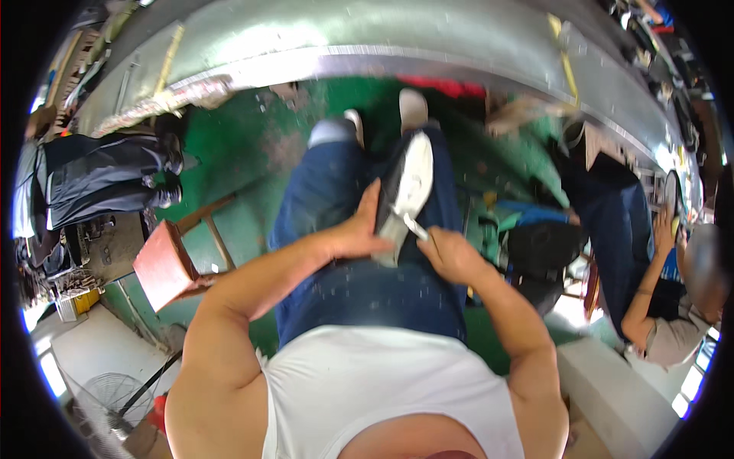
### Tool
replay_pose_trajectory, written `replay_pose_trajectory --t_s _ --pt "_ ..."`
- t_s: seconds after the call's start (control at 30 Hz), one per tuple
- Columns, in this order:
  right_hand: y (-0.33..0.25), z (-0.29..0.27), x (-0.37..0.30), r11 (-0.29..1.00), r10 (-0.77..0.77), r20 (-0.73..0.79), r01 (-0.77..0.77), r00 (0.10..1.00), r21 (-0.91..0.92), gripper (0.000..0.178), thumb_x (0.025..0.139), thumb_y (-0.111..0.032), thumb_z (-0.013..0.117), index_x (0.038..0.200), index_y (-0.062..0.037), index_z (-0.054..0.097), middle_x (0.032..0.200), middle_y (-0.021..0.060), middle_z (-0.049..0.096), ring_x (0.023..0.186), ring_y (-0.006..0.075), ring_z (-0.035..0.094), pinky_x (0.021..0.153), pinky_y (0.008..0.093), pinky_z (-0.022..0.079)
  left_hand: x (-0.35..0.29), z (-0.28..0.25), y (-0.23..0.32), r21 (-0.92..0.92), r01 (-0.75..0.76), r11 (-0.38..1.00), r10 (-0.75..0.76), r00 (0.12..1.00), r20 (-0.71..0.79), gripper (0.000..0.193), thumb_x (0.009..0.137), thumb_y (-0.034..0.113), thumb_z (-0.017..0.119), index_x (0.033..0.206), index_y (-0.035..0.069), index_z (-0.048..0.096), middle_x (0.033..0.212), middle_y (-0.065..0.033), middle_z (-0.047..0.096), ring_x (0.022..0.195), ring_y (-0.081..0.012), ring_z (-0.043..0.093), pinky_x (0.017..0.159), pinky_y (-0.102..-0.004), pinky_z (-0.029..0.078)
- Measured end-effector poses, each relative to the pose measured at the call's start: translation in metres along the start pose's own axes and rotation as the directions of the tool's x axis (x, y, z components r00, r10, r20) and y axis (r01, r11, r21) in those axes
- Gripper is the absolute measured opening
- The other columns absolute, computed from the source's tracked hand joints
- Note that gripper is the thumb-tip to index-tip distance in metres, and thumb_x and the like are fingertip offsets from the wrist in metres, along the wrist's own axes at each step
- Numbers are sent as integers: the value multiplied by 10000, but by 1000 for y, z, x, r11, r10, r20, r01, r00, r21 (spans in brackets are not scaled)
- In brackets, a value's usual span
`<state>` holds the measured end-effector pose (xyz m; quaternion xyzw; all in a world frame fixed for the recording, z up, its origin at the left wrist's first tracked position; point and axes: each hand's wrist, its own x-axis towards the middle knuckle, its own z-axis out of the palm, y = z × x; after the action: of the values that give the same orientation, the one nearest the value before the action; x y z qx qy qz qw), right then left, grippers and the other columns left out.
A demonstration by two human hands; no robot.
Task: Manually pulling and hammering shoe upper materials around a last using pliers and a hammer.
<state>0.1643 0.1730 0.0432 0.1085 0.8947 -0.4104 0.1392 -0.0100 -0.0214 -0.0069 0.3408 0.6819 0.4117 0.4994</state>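
Shoe [415,172], one, pale sole upward: over the right thigh [445,180], presumably propped there, toe toward one o'clock. Left hand [358,233], at eight: fingers clasping its rear, seemingly to steady it. Right hand [453,254], at four: fingers pinching a small pale tool [415,226].

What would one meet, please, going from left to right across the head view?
Fan → stool → left hand → shoe → right hand → co-worker's hand
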Motion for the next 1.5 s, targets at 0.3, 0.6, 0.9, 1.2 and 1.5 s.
replay_pose_trajectory --t_s 0.3,0.6,0.9,1.2,1.5 --pt "21 -34 -10 920 234 -119 -180 965 349 303 999 -292 540 1020 -5 634 808 149 683 748 307 683 693 388 525 80 -35 19 -290 170 942 -218 965 -143 854 868 489 703 1432 -78 403 1330 -273 560 1217 -343 573 1043 -376 443" --pt "5 -237 133 835 -471 -608 100 639 -542 436 857 -372 732 1113 -39 613 984 168 656 875 394 612 811 483 466 13 -195 200 -34 -252 967 231 927 -295 685 893 380 748 1350 -63 495 1173 -137 649 1057 -192 608 930 -341 503" --pt "61 -337 266 882 -349 -780 -98 520 -461 445 868 -381 714 1117 -24 622 1018 169 664 970 381 622 856 473 475 266 -338 337 976 96 197 568 800 -193 610 878 399 679 1259 -48 512 1055 -269 659 1015 -420 637 891 -493 494" --pt "59 -344 268 919 -272 -779 -87 565 -384 427 816 -290 773 1096 -8 615 979 188 651 930 399 615 819 475 482 440 -313 302 976 34 -215 611 784 107 419 908 350 632 1173 26 612 1065 -133 675 1052 -305 629 946 -411 435" --pt "56 -347 272 943 -125 -754 -160 645 -293 472 790 -255 799 1135 3 603 1033 187 643 969 382 610 847 454 482 405 -516 263 687 63 724 655 249 -713 390 904 358 590 1141 65 688 1115 -191 686 1082 -363 643 943 -452 513"
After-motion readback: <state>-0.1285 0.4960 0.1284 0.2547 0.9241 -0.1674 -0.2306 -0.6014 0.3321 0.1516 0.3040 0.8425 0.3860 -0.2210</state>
